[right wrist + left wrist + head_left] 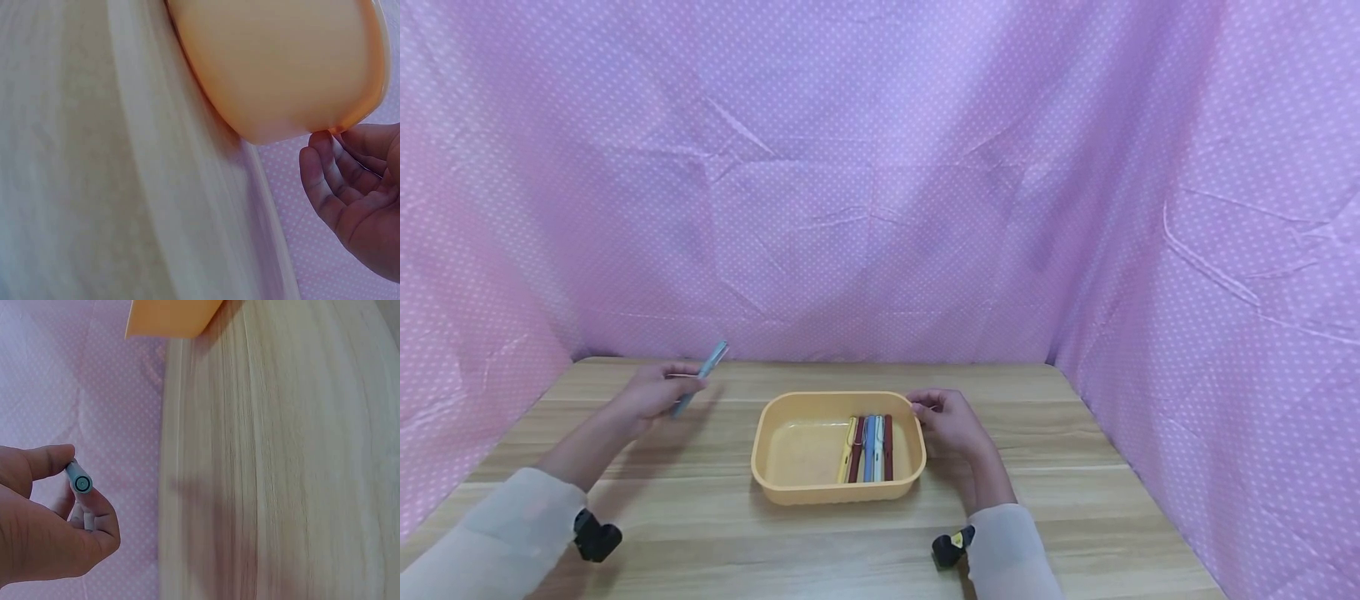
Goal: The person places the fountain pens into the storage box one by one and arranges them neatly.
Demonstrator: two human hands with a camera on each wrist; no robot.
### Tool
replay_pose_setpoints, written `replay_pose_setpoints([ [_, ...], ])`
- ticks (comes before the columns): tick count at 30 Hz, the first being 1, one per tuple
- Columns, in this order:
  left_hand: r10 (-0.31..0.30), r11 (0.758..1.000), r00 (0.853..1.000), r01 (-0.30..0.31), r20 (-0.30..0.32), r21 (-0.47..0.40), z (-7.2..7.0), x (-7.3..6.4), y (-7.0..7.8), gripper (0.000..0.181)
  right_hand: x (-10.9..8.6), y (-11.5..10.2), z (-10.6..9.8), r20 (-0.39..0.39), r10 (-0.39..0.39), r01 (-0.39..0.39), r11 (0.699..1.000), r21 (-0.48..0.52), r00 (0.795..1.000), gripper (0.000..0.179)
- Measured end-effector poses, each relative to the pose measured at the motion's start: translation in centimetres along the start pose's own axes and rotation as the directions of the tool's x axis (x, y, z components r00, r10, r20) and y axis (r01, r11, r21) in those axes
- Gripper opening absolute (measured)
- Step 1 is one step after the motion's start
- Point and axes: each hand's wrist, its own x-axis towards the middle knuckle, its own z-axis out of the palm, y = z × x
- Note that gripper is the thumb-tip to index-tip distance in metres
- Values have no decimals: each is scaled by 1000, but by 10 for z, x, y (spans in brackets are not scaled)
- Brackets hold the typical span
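Observation:
My left hand pinches a light blue-green pen between thumb and fingers, tilted above the table's far left part. In the left wrist view the round end of the pen faces the camera. At the middle of the table is a yellow plastic box. My right hand pinches the box's right rim near its far corner; the right wrist view has thumb and fingertips at that rim. Several pens lie side by side in the box's right half: a yellow pen, a blue pen, a pale pen and dark red ones.
The wooden table ends at a pink dotted curtain behind it and at both sides. Black wrist cameras, such as the left one, sit on the cuffs of pale sleeves.

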Motion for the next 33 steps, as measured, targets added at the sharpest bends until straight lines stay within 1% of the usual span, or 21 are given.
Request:
replay_pose_setpoints([
  [3,3,1000,1000,-3,8,3,4,0,3,51,1,0,1,0,-1,1,1000,1,1000,18],
  [8,24,1000,999,-24,22,-8,13,-3,10,51,1,1,0,5,-3,3,1000,6,1000,18],
  [19,34,999,996,-34,79,3,28,-12,23,52,-1,-2,0,6,-2,2,1000,6,1000,19],
  [24,45,999,992,-44,116,-9,33,-18,29,52,-1,-2,0,5,2,-2,1000,2,1000,18],
  [33,49,998,989,-44,138,-43,48,-22,37,47,-1,1,0,6,-11,11,1000,1,1000,18],
])
